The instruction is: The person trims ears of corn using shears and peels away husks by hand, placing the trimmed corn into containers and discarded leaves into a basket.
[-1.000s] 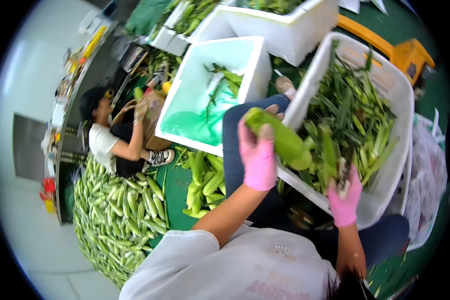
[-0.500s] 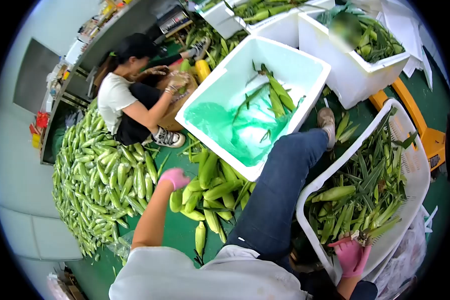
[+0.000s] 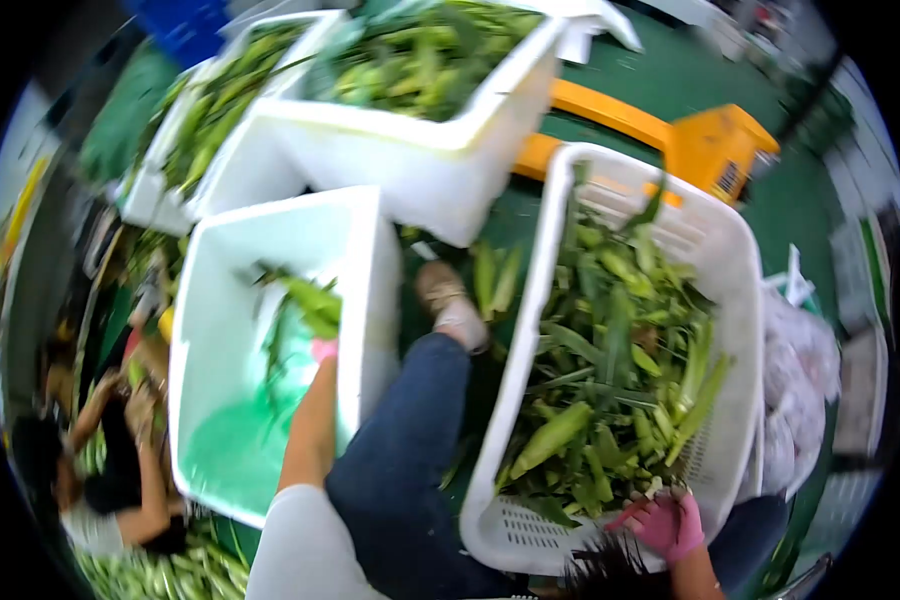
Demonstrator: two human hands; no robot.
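My left hand [image 3: 324, 349], in a pink glove, reaches into the white foam box [image 3: 192, 350] at its right inner side, by a few ears of green corn [image 3: 313, 305]. Most of its fingers are hidden or blurred, so its grip cannot be made out. My right hand [image 3: 670, 525], also pink-gloved, is at the near edge of the white basket [image 3: 530, 350], its fingers curled beside the husks. What it holds is too small to name. Green husks and leaves [image 3: 610, 370] fill the basket, and a pale green ear lies among them at the left.
Behind the box stand larger foam boxes [image 3: 400, 160] full of corn. A yellow pallet jack [image 3: 715, 150] is beyond the basket, with plastic bags [image 3: 795, 380] to its right. At far left a co-worker [image 3: 110, 490] sits near a corn pile [image 3: 160, 575].
The view has swung right. My left hand let go of the corn ear it held, passed by the floor pile and moved into the foam box. My right hand stays by the basket's near edge.
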